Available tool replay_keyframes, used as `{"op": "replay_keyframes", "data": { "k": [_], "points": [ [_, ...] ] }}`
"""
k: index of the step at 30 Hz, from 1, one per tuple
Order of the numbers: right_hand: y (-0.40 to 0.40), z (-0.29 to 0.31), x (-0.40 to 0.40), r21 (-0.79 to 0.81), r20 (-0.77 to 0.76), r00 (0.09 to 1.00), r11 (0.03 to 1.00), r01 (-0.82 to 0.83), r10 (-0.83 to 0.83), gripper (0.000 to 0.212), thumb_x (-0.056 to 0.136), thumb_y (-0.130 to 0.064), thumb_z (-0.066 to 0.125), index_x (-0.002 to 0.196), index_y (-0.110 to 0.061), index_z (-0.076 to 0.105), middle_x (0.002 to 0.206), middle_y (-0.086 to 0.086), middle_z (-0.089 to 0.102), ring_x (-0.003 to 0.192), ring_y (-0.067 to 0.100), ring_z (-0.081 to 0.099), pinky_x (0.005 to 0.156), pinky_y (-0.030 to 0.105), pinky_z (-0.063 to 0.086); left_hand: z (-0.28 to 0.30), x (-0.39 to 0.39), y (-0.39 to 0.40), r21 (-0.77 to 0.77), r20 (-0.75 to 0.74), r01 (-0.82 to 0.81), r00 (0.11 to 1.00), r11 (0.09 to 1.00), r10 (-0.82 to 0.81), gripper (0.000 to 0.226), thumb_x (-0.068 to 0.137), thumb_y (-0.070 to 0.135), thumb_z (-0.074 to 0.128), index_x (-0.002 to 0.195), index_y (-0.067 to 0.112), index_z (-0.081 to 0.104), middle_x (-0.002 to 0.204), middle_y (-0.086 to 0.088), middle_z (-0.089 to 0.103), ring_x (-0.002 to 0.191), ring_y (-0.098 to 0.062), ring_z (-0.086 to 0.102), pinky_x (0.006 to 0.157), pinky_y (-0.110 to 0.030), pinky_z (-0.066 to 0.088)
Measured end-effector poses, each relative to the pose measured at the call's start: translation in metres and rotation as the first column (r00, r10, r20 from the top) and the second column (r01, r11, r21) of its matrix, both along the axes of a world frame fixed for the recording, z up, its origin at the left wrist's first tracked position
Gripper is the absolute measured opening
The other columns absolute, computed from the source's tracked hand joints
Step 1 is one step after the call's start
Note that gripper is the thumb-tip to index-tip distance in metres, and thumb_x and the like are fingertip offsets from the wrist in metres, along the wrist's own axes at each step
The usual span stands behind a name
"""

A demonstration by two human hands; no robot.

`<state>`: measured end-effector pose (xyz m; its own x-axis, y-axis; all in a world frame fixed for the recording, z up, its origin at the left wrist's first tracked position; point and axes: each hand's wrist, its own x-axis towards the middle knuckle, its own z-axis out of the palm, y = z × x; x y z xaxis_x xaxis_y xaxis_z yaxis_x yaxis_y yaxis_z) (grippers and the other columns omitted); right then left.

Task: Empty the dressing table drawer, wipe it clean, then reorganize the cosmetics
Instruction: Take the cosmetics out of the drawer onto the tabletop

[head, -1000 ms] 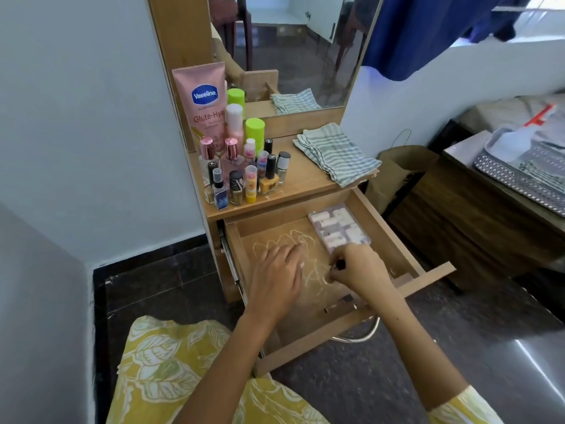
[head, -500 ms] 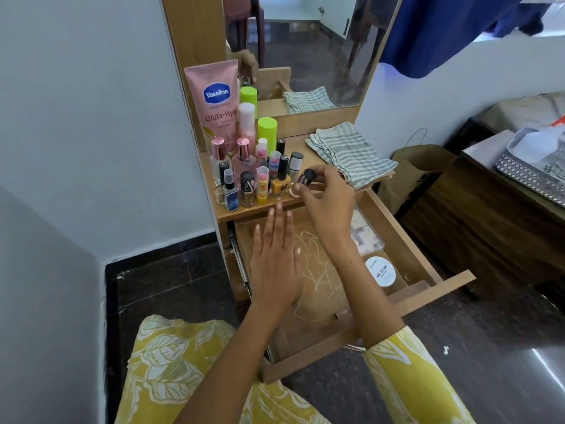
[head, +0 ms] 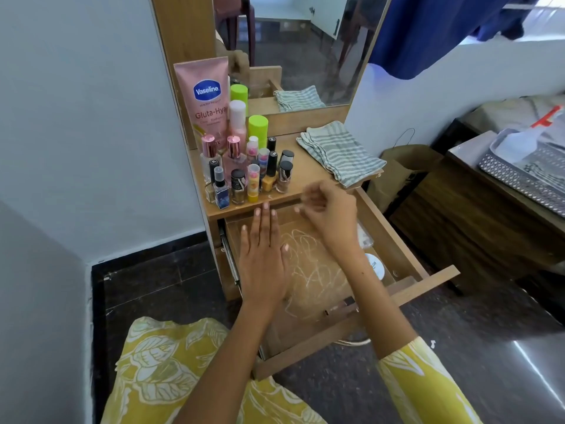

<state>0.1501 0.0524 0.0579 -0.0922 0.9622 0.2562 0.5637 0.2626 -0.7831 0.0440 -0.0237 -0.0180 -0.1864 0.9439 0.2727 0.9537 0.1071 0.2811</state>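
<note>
**Asha:** Right hand (head: 328, 215) first: half a second ago it was setting a small dark-capped bottle (head: 284, 177) on the dressing table top (head: 308, 175); now it is pulling back over the drawer (head: 394, 237), fingers loosely curled and blurred. I see nothing in them, though the blur makes that hard to tell for certain.

**Ben:** So one more item is out?

**Asha:** Yes. That bottle now stands at the right edge of the cluster of cosmetics (head: 244, 166), left of the striped cloth (head: 339, 154) on the same top. A second ago both hands were down inside the drawer, so I'd call this the emptying stage, not yet finished.

**Ben:** What's left in the drawer?

**Asha:** At its right side, partly behind the right forearm, a clear plastic case (head: 363, 237) and nearer the front a round white-lidded jar (head: 374, 266). At the front, something slim and pinkish (head: 341, 306); I can't name it. The drawer floor shows pale scribbled marks (head: 308, 261), so the wiping will have work to do.

**Ben:** And the other hand?

**Asha:** Left hand (head: 264, 255) is flat, fingers straight and close together, over the drawer's left half, fingertips reaching toward its back edge. It holds nothing. Whether it presses the drawer floor or hovers above it, I can't tell.
</note>
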Motion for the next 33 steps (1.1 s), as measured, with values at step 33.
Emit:
{"op": "replay_keyframes", "data": {
  "k": [33],
  "points": [
    [-0.024, 0.015, 0.016, -0.203, 0.048, 0.987, 0.969, -0.139, 0.152, 0.016, 0.070, -0.012, 0.081, 0.082, -0.019, 0.074, 0.082, -0.002, 0.072, 0.080, 0.016, 0.066, 0.075, 0.030, 0.056, -0.003, 0.001, 0.002, 0.010, 0.018, -0.026, 1.000, 1.000, 0.026, 0.063, 0.099, 0.029, 0.031, 0.149, 0.012, -0.003, 0.156, -0.004, -0.015, 0.142, -0.020, -0.017, 0.116, -0.042, -0.006]
  ]
}}
